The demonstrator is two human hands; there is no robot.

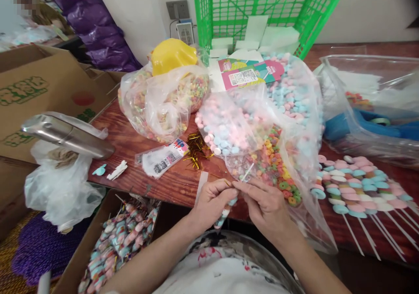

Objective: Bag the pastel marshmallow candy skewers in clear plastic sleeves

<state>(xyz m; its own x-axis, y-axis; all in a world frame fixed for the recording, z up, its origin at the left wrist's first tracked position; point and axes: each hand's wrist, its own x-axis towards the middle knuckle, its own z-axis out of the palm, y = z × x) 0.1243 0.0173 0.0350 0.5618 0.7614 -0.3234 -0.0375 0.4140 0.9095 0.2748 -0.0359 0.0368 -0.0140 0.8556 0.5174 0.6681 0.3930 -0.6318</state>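
Pinching candy stick (248, 172) btwn left hand (212, 202) & right hand (266, 206) fingertips.

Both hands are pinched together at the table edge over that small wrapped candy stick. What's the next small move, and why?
Probably twist the tie closed. The left hand and right hand meet fingertip to fingertip, with what looks like a gold twist tie at the pinch, a white stick poking above and a wrapped candy piece hanging below the left hand. More gold ties lie on the table. The exact grip is hidden.

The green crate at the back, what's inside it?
Inside the green crate lie white foam-like blocks. Its lower part is hidden behind the candy bags, so anything deeper cannot be seen.
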